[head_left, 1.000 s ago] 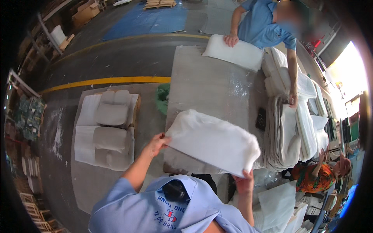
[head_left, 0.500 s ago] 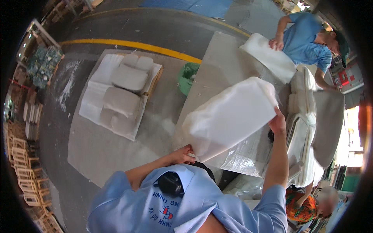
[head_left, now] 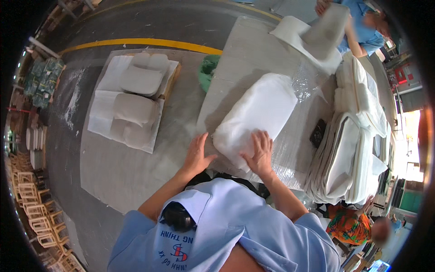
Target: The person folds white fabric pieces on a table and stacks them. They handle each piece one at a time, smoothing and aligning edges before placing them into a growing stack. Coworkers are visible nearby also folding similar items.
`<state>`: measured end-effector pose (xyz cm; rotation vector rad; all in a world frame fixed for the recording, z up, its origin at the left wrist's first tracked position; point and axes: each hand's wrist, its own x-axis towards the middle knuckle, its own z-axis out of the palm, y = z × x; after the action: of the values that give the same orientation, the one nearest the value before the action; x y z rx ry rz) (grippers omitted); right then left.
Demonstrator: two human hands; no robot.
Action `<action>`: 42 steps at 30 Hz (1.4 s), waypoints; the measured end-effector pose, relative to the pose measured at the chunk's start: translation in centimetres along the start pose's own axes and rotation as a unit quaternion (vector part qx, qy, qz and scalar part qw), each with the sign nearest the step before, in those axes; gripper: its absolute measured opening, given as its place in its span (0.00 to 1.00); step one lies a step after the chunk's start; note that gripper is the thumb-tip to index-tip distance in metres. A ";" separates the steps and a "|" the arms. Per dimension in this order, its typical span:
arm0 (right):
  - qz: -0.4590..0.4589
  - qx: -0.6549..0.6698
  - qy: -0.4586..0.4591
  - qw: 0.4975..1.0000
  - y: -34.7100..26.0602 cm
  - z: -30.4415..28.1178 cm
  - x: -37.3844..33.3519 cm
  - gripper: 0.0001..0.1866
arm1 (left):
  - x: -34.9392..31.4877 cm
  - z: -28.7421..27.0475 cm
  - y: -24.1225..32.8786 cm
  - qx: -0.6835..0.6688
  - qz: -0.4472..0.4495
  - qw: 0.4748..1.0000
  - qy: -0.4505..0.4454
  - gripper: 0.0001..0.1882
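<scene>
A white cushion pad with fluffy batting along its edge (head_left: 265, 109) lies flat on the plastic-covered table in front of me. My right hand (head_left: 259, 154) rests on its near end, fingers spread and gripping nothing. Just off the pad's near left side, my left hand (head_left: 195, 155) hovers open with the thumb pointing toward it. Across the table, a co-worker's hands hold a bent off-white pad or cover (head_left: 322, 36), part of which touches the tabletop.
Stacked off-white cushions (head_left: 349, 149) line the table's right side, beside a small black object (head_left: 318, 131). A green bag-lined bin (head_left: 208, 70) stands left of the table (head_left: 247, 45). Farther left, cushions (head_left: 141, 79) lie on white sheeting. Wooden frames (head_left: 38, 217) are piled at far left.
The white pad has gone from being held up in both hands to lying on the table. Both hands have released its edges. The co-worker has lifted and folded the other piece.
</scene>
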<state>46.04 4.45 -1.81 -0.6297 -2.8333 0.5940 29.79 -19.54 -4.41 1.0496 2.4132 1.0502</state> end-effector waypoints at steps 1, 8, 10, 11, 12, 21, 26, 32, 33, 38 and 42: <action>0.003 -0.011 -0.009 1.000 -1.1 0.1 -0.7 0.51 | 1.2 0.2 0.3 0.017 0.016 1.000 -0.014 0.55; 0.021 -0.055 0.032 0.998 -1.6 2.9 -2.2 0.47 | 7.1 2.4 1.9 0.055 0.121 0.986 -0.100 0.72; 0.026 -0.065 0.055 0.996 -1.3 3.9 -2.3 0.41 | 8.0 3.1 1.7 0.038 0.116 0.986 -0.115 0.73; 0.027 -0.068 0.067 0.995 -1.1 4.3 -2.3 0.37 | 8.2 3.4 1.7 0.030 0.111 0.986 -0.122 0.73; 0.026 -0.072 0.079 0.994 -0.9 4.6 -2.3 0.33 | 8.2 3.6 1.6 0.028 0.108 0.986 -0.123 0.74; 0.016 -0.046 0.159 0.986 0.9 4.5 -0.3 0.18 | 8.2 3.3 1.3 0.031 0.094 0.984 -0.145 0.76; 0.074 0.036 0.093 0.992 2.8 2.6 1.4 0.20 | 8.6 3.3 1.6 0.042 0.089 0.985 -0.141 0.75; -0.043 -0.039 0.067 0.996 0.1 0.9 -1.6 0.31 | 8.6 3.1 1.7 0.066 0.069 0.986 -0.140 0.75; -0.053 -0.026 0.094 0.994 0.6 1.1 -0.9 0.25 | 8.6 3.0 1.9 0.061 0.070 0.985 -0.143 0.76; 0.128 0.101 0.035 0.986 3.7 0.1 3.3 0.17 | 8.7 2.2 0.6 -0.017 0.121 0.981 -0.149 0.77; 0.086 0.057 0.079 0.991 1.3 -0.4 3.1 0.25 | 8.8 0.6 -1.6 0.036 0.106 0.982 -0.149 0.78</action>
<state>43.82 7.00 -1.69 -0.8648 -2.5948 0.6960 23.24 -13.52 -5.90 1.4043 2.1477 0.8029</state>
